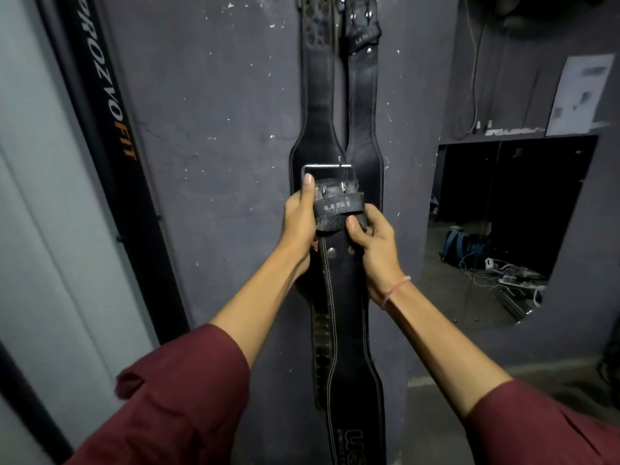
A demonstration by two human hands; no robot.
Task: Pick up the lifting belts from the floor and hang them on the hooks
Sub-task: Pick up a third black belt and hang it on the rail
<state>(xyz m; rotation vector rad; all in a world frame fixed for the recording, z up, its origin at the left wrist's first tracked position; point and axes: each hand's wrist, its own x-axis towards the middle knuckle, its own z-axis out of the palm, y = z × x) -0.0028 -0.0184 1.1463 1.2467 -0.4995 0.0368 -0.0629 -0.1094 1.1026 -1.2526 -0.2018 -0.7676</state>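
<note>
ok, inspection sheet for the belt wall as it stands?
surface: dark grey painted wall, flecked with white chips; grey concrete floor below.
job's things: two black leather lifting belts hang side by side, left hanging belt and right hanging belt; the frame edge cuts off their tops. Third black leather belt is held in front of them.
clutter: blue bag on the floor, in the opening or mirror at right.
grippers: left hand and right hand both grip the third belt's top end, below its steel buckle.
cables: white cable down the side wall; tangled leads by the bag.
surroundings: black upright pad with orange lettering; white paper sheet.
</note>
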